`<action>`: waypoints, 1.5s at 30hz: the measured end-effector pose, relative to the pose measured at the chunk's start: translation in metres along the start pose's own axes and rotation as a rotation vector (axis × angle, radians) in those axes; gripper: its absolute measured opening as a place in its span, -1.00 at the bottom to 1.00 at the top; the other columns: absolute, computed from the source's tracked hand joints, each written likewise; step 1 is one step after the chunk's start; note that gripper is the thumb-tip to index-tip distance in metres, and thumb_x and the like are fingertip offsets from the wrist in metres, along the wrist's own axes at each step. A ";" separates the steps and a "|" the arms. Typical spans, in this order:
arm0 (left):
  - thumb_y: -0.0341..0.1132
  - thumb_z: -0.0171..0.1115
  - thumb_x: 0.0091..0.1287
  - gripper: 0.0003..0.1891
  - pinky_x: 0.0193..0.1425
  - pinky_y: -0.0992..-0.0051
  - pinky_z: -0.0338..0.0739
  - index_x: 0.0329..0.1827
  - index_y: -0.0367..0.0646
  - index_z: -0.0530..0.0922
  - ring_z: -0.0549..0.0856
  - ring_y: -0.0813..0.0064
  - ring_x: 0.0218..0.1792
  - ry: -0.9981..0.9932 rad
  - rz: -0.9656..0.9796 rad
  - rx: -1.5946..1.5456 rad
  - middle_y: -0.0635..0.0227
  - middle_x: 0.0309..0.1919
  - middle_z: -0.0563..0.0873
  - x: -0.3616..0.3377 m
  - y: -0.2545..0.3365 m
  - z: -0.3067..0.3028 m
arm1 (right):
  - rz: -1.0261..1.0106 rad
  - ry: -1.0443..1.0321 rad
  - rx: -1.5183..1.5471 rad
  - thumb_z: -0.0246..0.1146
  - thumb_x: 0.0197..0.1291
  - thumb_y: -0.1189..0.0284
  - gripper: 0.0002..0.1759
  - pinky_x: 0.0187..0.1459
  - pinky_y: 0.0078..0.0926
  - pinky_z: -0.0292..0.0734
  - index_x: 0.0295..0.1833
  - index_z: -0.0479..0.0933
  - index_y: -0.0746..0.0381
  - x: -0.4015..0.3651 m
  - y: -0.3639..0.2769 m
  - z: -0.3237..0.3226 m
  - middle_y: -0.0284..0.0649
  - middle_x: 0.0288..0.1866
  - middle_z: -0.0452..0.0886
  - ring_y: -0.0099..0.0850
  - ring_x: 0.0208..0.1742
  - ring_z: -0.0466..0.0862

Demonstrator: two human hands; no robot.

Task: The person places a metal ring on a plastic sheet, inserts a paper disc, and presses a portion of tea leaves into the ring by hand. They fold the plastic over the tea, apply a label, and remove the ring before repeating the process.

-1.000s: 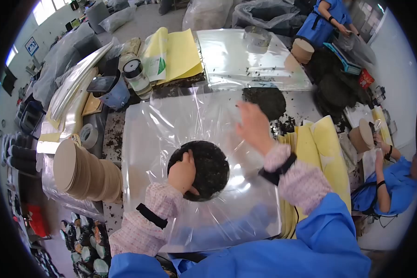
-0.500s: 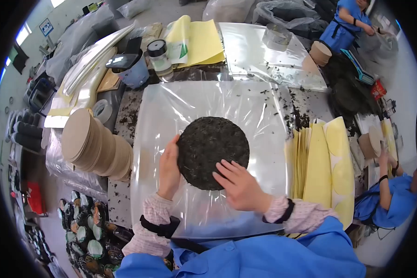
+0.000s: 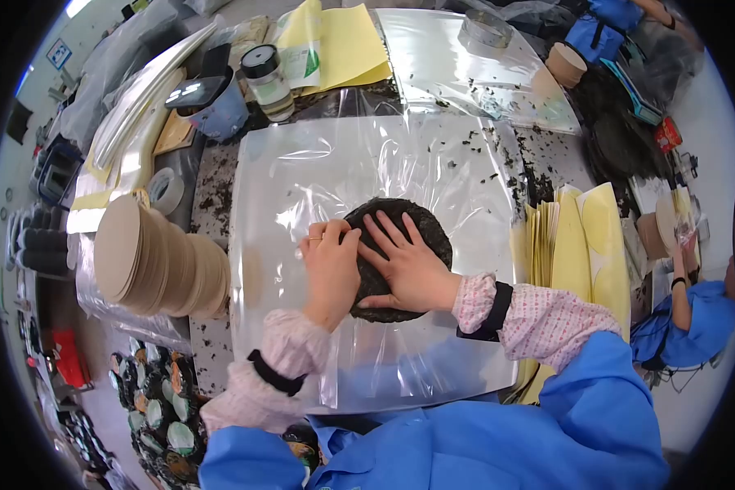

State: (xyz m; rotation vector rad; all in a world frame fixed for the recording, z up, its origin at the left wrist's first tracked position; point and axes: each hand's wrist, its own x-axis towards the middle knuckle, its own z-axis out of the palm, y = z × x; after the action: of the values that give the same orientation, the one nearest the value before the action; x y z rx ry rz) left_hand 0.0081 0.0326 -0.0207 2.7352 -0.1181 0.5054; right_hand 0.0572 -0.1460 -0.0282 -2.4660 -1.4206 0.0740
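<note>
A dark, round pressed cake of flaky material (image 3: 435,235) lies on a clear plastic sheet (image 3: 290,171) in front of me. My right hand (image 3: 412,273) rests on its top face with fingers spread, covering much of the middle. At the cake's left edge, my left hand (image 3: 332,269) has its fingers curled and bunched against the rim. Its fingertips are partly hidden, though they seem to pinch the edge. Both wrists carry black bands over patterned sleeves.
Stacked round cardboard discs (image 3: 151,261) stand at left, yellow paper sheets (image 3: 576,241) at right. Behind are a lidded jar (image 3: 267,82), a blue container (image 3: 220,114) and a clear ring (image 3: 486,31). Dark crumbs litter the table. A co-worker in blue (image 3: 686,327) is at right.
My right hand has moved up from the cake's lower right and now lies spread over it. My left hand has curled at the left edge. The view has shifted slightly.
</note>
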 end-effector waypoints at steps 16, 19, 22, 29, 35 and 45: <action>-0.37 0.49 0.11 -0.87 -0.10 0.22 0.66 -0.31 -0.18 0.75 0.75 0.10 -0.21 -0.502 0.073 -0.236 0.28 -0.32 0.70 0.034 -0.014 -0.069 | 0.109 -0.014 -0.002 0.37 0.07 -0.28 0.21 0.59 0.41 -0.34 0.67 0.12 0.20 0.001 0.001 0.036 0.21 0.67 0.08 0.13 0.73 -0.07; -0.42 0.46 0.08 -0.87 -0.15 0.29 0.67 -0.29 -0.14 0.75 0.76 0.19 -0.20 -0.719 0.365 0.163 0.20 -0.29 0.72 0.030 -0.014 -0.032 | 0.104 0.004 -0.009 0.38 0.06 -0.28 0.22 0.58 0.41 -0.36 0.67 0.11 0.19 0.000 0.001 0.039 0.21 0.68 0.07 0.14 0.73 -0.08; -0.40 0.41 0.08 -0.91 -0.06 0.22 0.64 -0.35 -0.14 0.72 0.72 0.14 -0.12 -0.806 0.360 0.476 0.21 -0.26 0.70 0.028 0.003 -0.011 | 0.085 0.039 -0.023 0.38 0.08 -0.28 0.21 0.58 0.42 -0.31 0.67 0.10 0.18 0.000 0.003 0.041 0.23 0.64 0.13 0.17 0.71 -0.03; -0.30 0.26 0.45 -0.84 0.01 0.32 0.66 -0.13 -0.23 0.65 0.73 0.34 0.03 -0.342 -0.094 -0.825 0.13 -0.11 0.73 -0.054 0.047 -0.174 | 0.077 0.032 0.096 0.38 0.13 -0.20 0.15 0.55 0.49 -0.32 0.64 0.14 0.28 -0.001 0.005 0.041 0.29 0.64 0.09 0.24 0.70 -0.07; -0.19 0.27 0.50 -0.40 0.38 0.00 0.52 0.51 -0.25 0.35 0.64 0.02 0.27 -0.627 0.219 0.123 -0.14 0.36 0.52 -0.181 0.059 -0.066 | 0.113 -0.031 0.112 0.31 0.21 -0.16 0.13 0.54 0.52 -0.36 0.67 0.04 0.30 -0.001 -0.005 0.033 0.36 0.65 0.01 0.28 0.71 -0.14; 0.21 0.62 0.01 -0.11 0.57 -0.04 0.18 0.25 -0.23 0.49 0.54 -0.05 0.42 0.019 0.172 -0.365 0.04 0.24 0.67 -0.063 0.029 0.004 | 0.539 0.853 0.133 0.41 0.14 0.43 -0.49 0.29 -0.14 0.48 0.22 0.55 0.32 -0.085 0.033 -0.048 0.13 0.26 0.55 0.02 0.32 0.53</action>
State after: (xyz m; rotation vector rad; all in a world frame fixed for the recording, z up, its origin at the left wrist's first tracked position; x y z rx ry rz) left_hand -0.0536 0.0050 -0.0378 2.3739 -0.4019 0.5002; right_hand 0.0500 -0.2449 -0.0002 -2.2415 -0.3793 -0.6592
